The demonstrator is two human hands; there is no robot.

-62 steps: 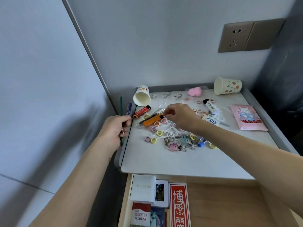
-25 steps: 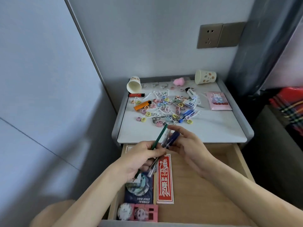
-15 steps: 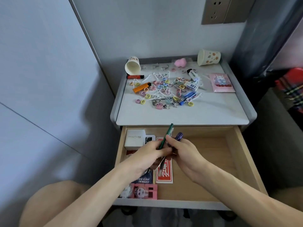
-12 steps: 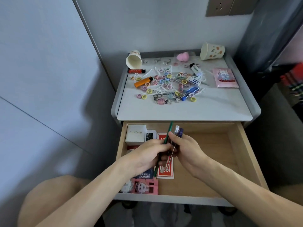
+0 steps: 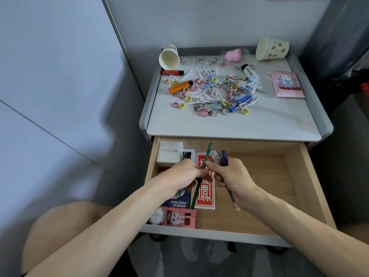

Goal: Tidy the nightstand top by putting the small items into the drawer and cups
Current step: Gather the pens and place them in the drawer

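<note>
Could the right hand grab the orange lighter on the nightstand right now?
Probably not yet: the right hand grips two pens over the drawer. The orange lighter itself lies uncovered, nothing above it.

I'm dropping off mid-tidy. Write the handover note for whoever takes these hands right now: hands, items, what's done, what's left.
Left hand: grips the green pencil over the open drawer.
Right hand: grips two pens beside it. Neither is set down yet.
Done: drawer open; pencil and pens are off the nightstand top.
Left: lay them in the drawer, then clear the top: hair rings, orange lighter, red lighter, blue pen, keychains, pink packet.
The back-left cup and back-right cup lie on their sides; probably stand them up first.
</note>
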